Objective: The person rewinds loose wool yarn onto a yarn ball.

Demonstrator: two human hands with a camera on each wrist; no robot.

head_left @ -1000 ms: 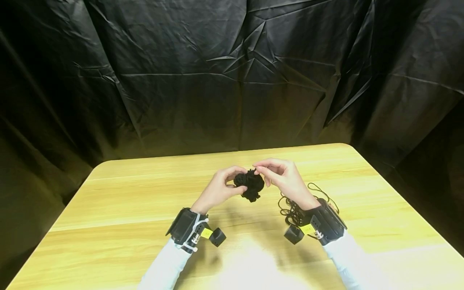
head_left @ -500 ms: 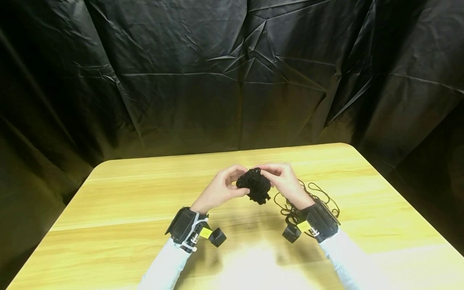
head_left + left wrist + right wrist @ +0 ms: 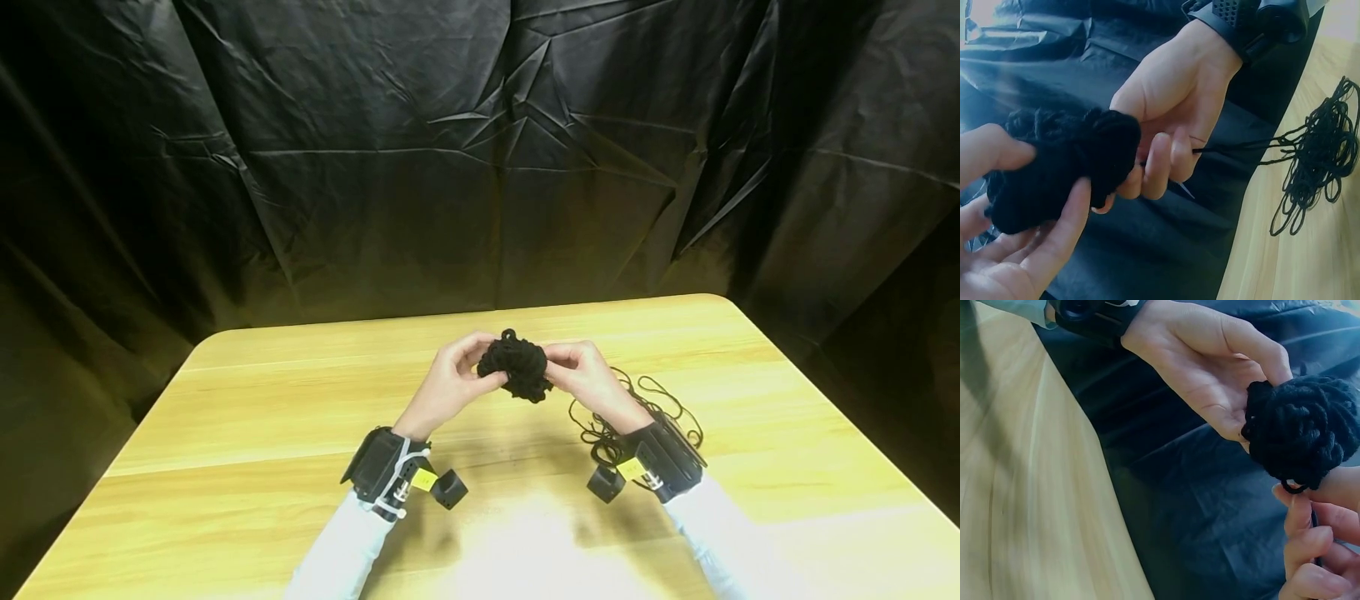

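Observation:
A bundle of black cord wound into a ball (image 3: 513, 367) is held up above the table. My left hand (image 3: 444, 385) grips it from the left, thumb in front and fingers behind. At the ball's right side is my right hand (image 3: 588, 382), pinching with thumb and fingertips. Through its curled fingers (image 3: 1157, 165) runs a strand of the cord (image 3: 1222, 150), leading to a loose tangled pile (image 3: 1319, 153) on the table. In the right wrist view a small loop of cord (image 3: 1293, 486) stands out under the ball, at the right hand's fingertips.
The light wooden table (image 3: 247, 417) has rounded back corners. Behind it hangs a creased black sheet (image 3: 375, 208). Each wrist wears a black strap with a small camera, one on the left (image 3: 450, 490) and one on the right (image 3: 606, 483).
The ball has been turned in my hands and lifted slightly, with a loop now at its top. My right hand has come down from its upper edge to its right side.

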